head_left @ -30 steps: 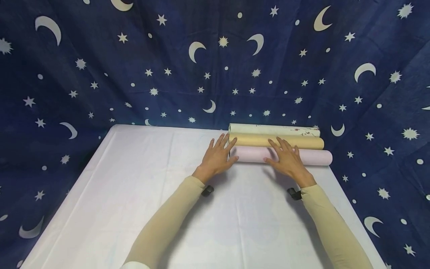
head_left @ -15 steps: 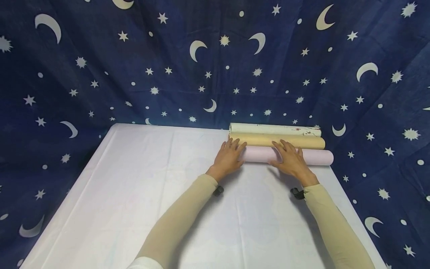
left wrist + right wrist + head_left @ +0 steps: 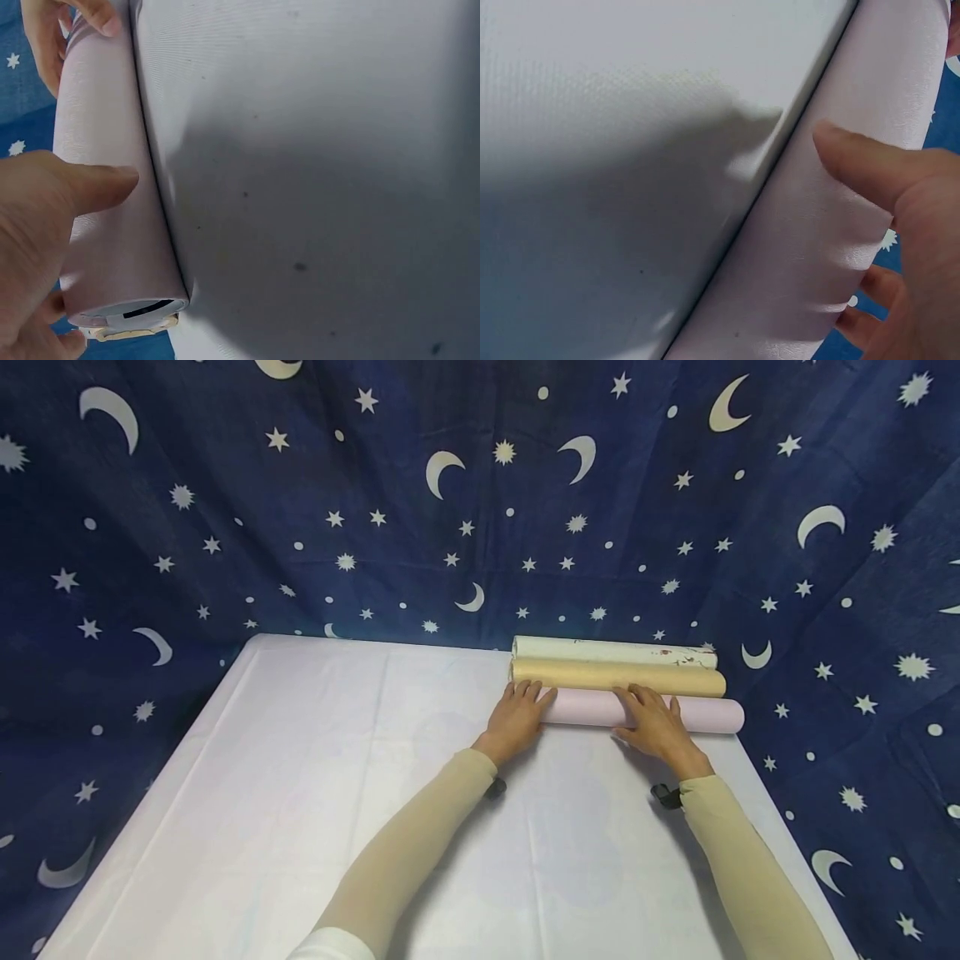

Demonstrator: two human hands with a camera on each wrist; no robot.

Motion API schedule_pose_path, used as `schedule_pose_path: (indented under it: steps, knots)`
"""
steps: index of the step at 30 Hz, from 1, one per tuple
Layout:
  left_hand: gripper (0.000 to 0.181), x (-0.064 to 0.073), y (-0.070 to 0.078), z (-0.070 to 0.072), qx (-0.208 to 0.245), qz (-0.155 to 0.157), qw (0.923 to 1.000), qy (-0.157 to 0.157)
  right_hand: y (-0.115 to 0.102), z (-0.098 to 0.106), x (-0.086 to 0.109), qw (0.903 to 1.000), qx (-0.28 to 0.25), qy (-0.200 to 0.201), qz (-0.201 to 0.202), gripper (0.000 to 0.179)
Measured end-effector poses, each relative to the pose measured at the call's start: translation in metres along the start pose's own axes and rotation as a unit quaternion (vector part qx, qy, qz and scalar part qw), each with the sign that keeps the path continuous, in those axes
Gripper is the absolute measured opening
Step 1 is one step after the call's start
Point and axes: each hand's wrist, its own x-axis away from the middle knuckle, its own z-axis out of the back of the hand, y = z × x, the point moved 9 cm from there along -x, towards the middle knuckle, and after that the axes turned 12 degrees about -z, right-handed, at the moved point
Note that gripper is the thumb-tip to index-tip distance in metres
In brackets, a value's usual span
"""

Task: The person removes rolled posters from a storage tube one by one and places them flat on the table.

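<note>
A pale pink wallpaper roll (image 3: 585,707) lies on the table, nearest of three parallel rolls. Around its left part my left hand (image 3: 516,718) grips, fingers over the far side and thumb on the near side. My right hand (image 3: 654,727) holds the same roll right of its middle. In the left wrist view, the pink roll (image 3: 105,120) shows its hollow end below the left thumb. Small dents mark the pink roll (image 3: 795,217) by the right hand's fingers in the right wrist view. Directly behind lies a tan roll (image 3: 585,676), then a white floral roll (image 3: 600,651).
A white cloth covers the table (image 3: 300,760). Behind it and at both sides hangs a dark blue curtain (image 3: 405,485) with moons and stars. The rolls sit at the table's back right corner.
My left hand has shifted right and slightly nearer, onto the pink roll. My right hand has moved slightly right and lower, and both hands have closed around the roll. The rolls keep their places.
</note>
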Motion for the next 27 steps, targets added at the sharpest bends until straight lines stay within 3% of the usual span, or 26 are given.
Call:
schedule_pose_path:
  steps: [9, 17, 27]
  knots:
    - [0.055, -0.002, 0.004, 0.003, -0.013, -0.006, 0.9998, 0.013, 0.002, 0.002, 0.004, 0.9999, 0.005, 0.013, -0.003, 0.076]
    - [0.054, -0.002, 0.002, 0.003, -0.020, -0.004, 0.9997, 0.016, 0.003, 0.004, 0.005, 0.9982, 0.027, 0.051, 0.020, 0.074]
    - [0.051, 0.014, 0.001, 0.018, -0.020, -0.026, 0.9986, 0.041, -0.007, 0.008, 0.012, 0.9960, 0.044, 0.064, 0.044, 0.071]
